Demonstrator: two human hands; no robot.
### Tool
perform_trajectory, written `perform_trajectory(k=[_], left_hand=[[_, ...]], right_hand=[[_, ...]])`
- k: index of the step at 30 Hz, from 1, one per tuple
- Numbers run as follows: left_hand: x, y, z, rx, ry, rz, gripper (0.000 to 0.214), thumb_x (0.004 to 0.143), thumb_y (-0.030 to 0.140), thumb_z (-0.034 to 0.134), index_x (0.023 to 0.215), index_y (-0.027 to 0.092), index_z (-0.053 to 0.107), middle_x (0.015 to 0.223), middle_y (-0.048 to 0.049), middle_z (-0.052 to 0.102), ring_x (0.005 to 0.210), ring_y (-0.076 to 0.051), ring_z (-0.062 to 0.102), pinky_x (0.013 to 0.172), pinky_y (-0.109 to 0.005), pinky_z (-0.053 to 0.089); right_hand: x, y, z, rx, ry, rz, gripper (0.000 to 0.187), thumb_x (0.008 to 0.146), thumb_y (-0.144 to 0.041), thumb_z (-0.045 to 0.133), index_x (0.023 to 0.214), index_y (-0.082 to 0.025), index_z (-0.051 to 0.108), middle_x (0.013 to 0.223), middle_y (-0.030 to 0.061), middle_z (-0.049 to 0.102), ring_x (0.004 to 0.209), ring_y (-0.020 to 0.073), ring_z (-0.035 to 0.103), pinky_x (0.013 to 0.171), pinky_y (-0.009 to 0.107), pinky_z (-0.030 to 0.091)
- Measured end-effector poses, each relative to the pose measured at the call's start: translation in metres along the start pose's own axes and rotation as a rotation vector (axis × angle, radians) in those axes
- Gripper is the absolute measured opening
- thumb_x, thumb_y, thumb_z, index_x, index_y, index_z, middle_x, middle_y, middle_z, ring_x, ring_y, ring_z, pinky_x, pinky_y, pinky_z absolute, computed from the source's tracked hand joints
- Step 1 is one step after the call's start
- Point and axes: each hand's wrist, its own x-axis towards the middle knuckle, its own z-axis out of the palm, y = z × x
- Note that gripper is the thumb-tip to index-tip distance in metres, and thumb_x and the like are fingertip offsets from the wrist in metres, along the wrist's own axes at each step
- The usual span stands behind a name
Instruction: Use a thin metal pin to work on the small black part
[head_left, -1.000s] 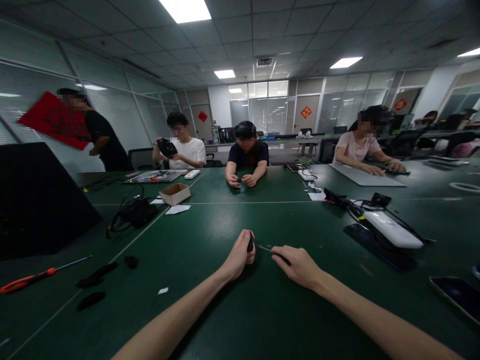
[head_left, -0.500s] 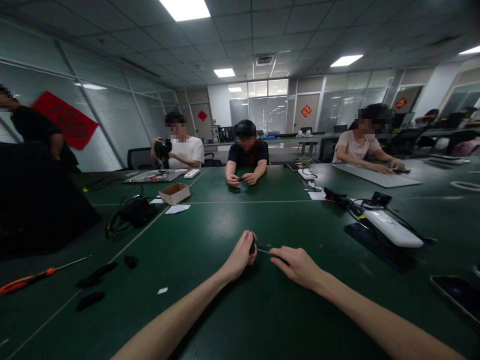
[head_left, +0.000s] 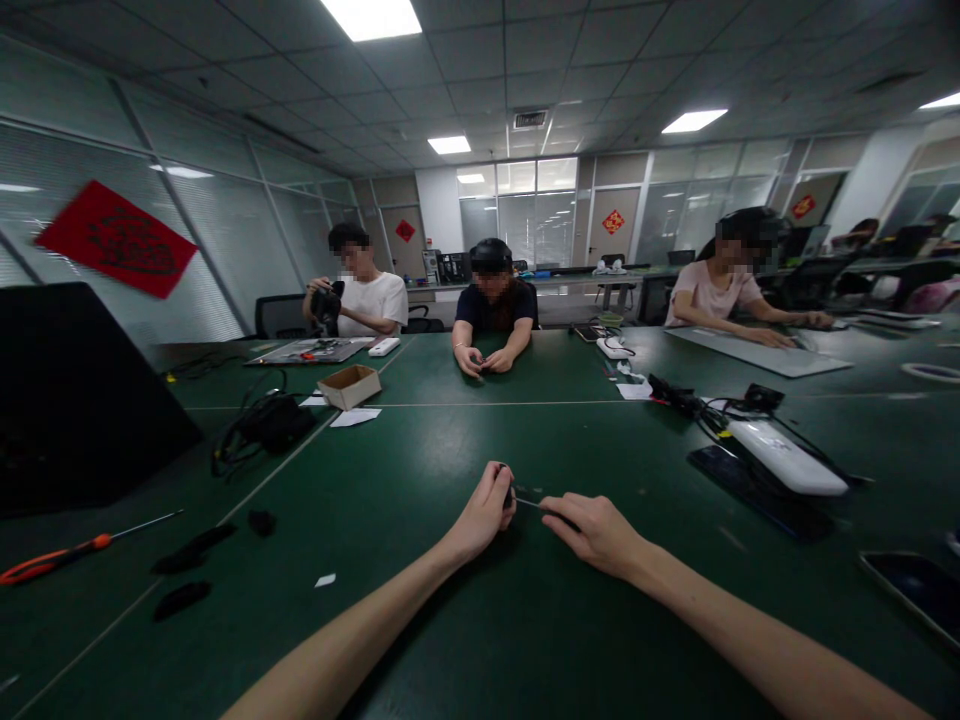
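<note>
My left hand (head_left: 487,512) is closed around a small black part (head_left: 509,494), most of it hidden by the fingers. Opposite it, my right hand (head_left: 596,532) grips a screwdriver (head_left: 528,503) whose handle is mostly covered by the palm. The thin metal shaft points left, and its tip meets the black part or lies right beside it; which one I cannot tell. Both hands are low over the green table (head_left: 442,620).
An orange-and-black screwdriver (head_left: 97,544) and several black pieces (head_left: 181,600) lie at left. Cables and a white device (head_left: 784,455) are at right, near a phone (head_left: 915,590). An open cardboard box (head_left: 349,388) stands farther back. Three people sit across the table.
My hands hold nearly the same pose; the left has turned very slightly. The person standing at far left has gone from view. The co-worker at right has moved their hands apart.
</note>
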Motion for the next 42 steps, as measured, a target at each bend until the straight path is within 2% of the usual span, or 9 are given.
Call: perform_trajectory(k=[11, 17, 29, 42], left_hand=[[0.0021, -0.0011, -0.0001, 0.026, 0.010, -0.003, 0.032, 0.088, 0.053, 0.037, 0.096, 0.021, 0.035, 0.057, 0.0066, 0.036, 0.044, -0.006, 0.027, 0.040, -0.015, 0.021], [0.0015, -0.0024, -0.0002, 0.078, 0.013, 0.019, 0.032, 0.089, 0.052, 0.033, 0.094, 0.020, 0.035, 0.056, 0.0065, 0.037, 0.044, -0.006, 0.030, 0.041, -0.015, 0.023], [0.0031, -0.0014, -0.0009, 0.027, -0.001, -0.021, 0.034, 0.089, 0.054, 0.033, 0.095, 0.021, 0.035, 0.059, 0.0066, 0.036, 0.044, -0.005, 0.024, 0.040, -0.016, 0.019], [-0.0003, 0.0062, 0.0021, 0.028, 0.018, -0.065, 0.038, 0.087, 0.056, 0.034, 0.098, 0.020, 0.036, 0.060, 0.0054, 0.037, 0.046, -0.006, 0.028, 0.042, -0.017, 0.021]], right_hand=[[-0.0003, 0.0019, 0.0017, 0.039, -0.015, 0.018, 0.028, 0.094, -0.034, 0.040, 0.113, -0.021, 0.056, 0.088, 0.0028, 0.061, 0.068, 0.0101, 0.056, 0.062, 0.022, 0.044], [-0.0003, 0.0024, 0.0031, 0.027, 0.003, 0.030, 0.027, 0.094, -0.034, 0.042, 0.111, -0.021, 0.057, 0.087, 0.0030, 0.062, 0.071, 0.0117, 0.057, 0.066, 0.023, 0.045], [-0.0009, -0.0036, -0.0004, 0.037, 0.000, 0.060, 0.028, 0.095, -0.032, 0.039, 0.115, -0.020, 0.054, 0.092, 0.0034, 0.061, 0.073, 0.0119, 0.056, 0.064, 0.023, 0.045], [0.0001, -0.0030, 0.0011, 0.024, 0.011, 0.095, 0.026, 0.094, -0.032, 0.040, 0.113, -0.022, 0.054, 0.091, 0.0029, 0.061, 0.074, 0.0127, 0.057, 0.066, 0.024, 0.045]])
